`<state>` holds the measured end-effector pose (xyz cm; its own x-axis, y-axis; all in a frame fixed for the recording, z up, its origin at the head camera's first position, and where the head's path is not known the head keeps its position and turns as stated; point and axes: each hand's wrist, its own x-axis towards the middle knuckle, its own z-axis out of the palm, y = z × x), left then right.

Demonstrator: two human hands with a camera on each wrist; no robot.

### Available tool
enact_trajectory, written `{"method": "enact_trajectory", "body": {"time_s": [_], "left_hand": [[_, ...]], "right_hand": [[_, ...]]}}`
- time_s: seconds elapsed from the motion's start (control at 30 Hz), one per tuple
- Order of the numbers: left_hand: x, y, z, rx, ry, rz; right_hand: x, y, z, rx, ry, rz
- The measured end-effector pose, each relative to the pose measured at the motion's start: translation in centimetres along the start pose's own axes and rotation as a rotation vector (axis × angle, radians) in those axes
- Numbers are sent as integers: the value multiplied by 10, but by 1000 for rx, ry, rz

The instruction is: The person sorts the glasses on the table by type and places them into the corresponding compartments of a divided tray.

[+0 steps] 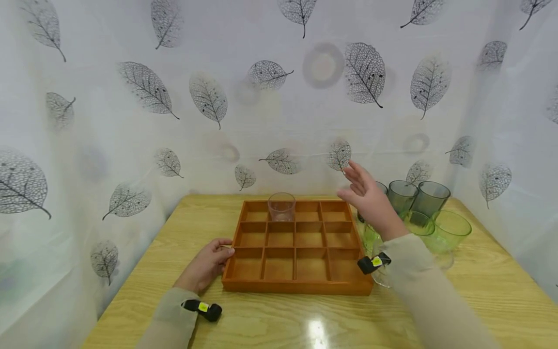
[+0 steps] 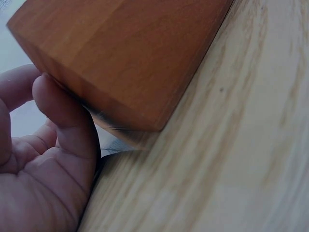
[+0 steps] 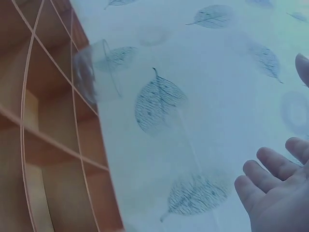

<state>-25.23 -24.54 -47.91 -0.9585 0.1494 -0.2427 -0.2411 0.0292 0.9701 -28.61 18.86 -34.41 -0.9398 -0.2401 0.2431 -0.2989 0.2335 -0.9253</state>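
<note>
My left hand (image 1: 207, 264) touches the outer left wall of a wooden compartment tray (image 1: 296, 287), thumb tip right at the wood in the left wrist view. One clear glass (image 1: 281, 207) stands in the back row, second compartment from the left. Raised over the tray's back right corner, my right hand (image 1: 370, 198) has its fingers extended and holds nothing. Behind and beside that arm are dark grey glasses (image 1: 432, 198) and green glasses (image 1: 452, 228). A clear glass (image 1: 381, 277) sits partly hidden by the right sleeve and wrist camera.
The tray and glasses stand on a light wood table (image 1: 257, 320). A white curtain (image 1: 279, 111) with leaf prints hangs close behind and along both sides. The glasses crowd together near the tray's right wall.
</note>
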Motion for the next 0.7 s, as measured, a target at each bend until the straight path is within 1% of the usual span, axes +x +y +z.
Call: {"method": "enact_trajectory", "body": {"time_s": [0.17,0.37,0.57,0.7], "left_hand": [[0,0,-1,6,-8,3],[0,0,-2,18,-20,6],[-1,1,0,18,-3,0],[-1,0,1,11,6,3]], "right_hand": [[-27,-4,-20,-61,55,2],[-58,-3,-41,-147,116,-14],[-81,6,-58,-214,152,-35],[-97,15,-69,-242,158,-4]]}}
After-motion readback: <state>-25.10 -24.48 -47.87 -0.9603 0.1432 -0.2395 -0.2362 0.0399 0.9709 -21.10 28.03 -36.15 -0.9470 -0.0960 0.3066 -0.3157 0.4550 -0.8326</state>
